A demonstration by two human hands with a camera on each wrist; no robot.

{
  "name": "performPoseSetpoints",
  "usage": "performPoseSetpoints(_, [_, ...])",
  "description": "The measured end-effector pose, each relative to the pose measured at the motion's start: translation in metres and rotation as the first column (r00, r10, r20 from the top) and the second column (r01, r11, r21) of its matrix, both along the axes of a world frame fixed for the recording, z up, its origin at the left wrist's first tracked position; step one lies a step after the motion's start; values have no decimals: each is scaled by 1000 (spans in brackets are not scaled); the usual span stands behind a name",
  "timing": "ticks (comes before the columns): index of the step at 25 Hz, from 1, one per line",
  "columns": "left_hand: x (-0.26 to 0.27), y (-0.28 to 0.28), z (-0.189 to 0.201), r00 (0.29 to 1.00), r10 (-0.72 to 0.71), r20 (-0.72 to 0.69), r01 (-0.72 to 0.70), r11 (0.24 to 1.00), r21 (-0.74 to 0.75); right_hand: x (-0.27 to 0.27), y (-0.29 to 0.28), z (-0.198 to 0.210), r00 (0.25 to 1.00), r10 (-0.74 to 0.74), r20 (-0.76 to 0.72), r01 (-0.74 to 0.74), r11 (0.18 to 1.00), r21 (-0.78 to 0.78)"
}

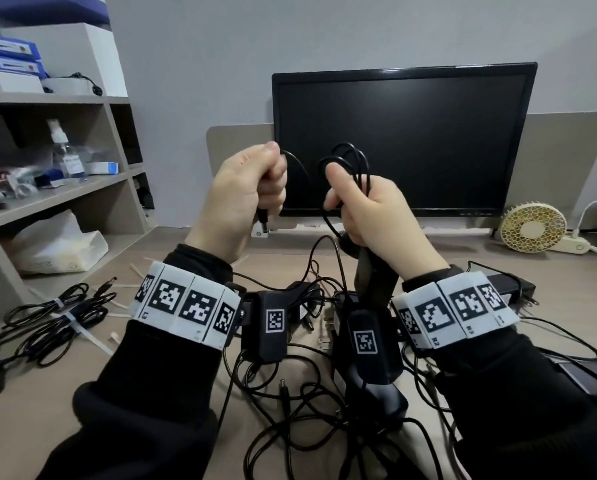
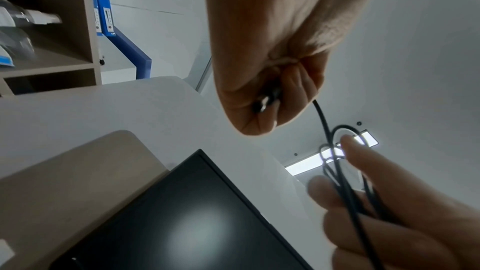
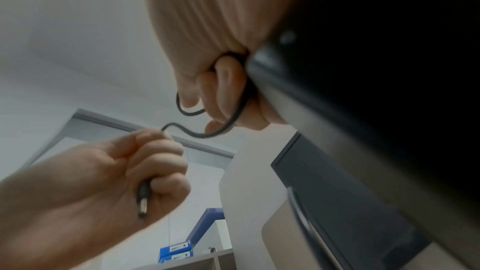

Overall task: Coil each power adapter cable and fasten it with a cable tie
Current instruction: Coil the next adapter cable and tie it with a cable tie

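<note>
A dark monitor [image 1: 404, 140] stands at the back of the table [image 1: 40, 393], and in front of it both hands are raised above a tangle of black adapters and loose leads [image 1: 311, 403]. The adapter [image 1: 376, 275] being worked on is a long black brick that hangs down from the right hand [image 1: 376, 209]; in the right wrist view it fills the right side as a dark blur, so its label and prongs cannot be made out. Its cable [image 1: 345, 164] is thin and black, gathered into several loops that rise above the right hand, whose fingers and thumb are curled round the bunch. One strand runs across to the left hand [image 1: 245, 192], which is closed in a fist round the cable's end, with the barrel plug [image 3: 142, 200] poking out below the little finger. How many loops there are is hard to count, perhaps three or four. At the left edge lie coiled cables [image 1: 58, 317] already bound with white ties [image 1: 73, 322], partly cut off by the frame.
</note>
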State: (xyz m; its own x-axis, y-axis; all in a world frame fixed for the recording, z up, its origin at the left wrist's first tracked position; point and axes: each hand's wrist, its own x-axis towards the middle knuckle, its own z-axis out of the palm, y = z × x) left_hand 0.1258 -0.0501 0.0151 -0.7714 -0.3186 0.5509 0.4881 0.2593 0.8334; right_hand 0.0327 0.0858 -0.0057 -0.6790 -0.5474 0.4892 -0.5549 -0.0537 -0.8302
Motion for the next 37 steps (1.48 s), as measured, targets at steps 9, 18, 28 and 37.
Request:
performPoseSetpoints(9, [-1, 8, -2, 988, -153, -9, 152, 984, -88, 5, 0, -1, 986, 60, -154, -54, 998, 39])
performPoseSetpoints(18, [3, 11, -2, 997, 27, -78, -43, 976, -215, 7, 2, 2, 983, 157, -96, -155, 988, 28])
performPoseSetpoints(28, [6, 12, 1, 998, 56, -22, -60, 948, -312, 3, -2, -5, 925, 132, -356, -81, 985, 155])
performPoseSetpoints(37, [15, 16, 7, 999, 51, -7, -49, 915, -400, 14, -1, 1, 965, 181, -190, -133, 962, 240])
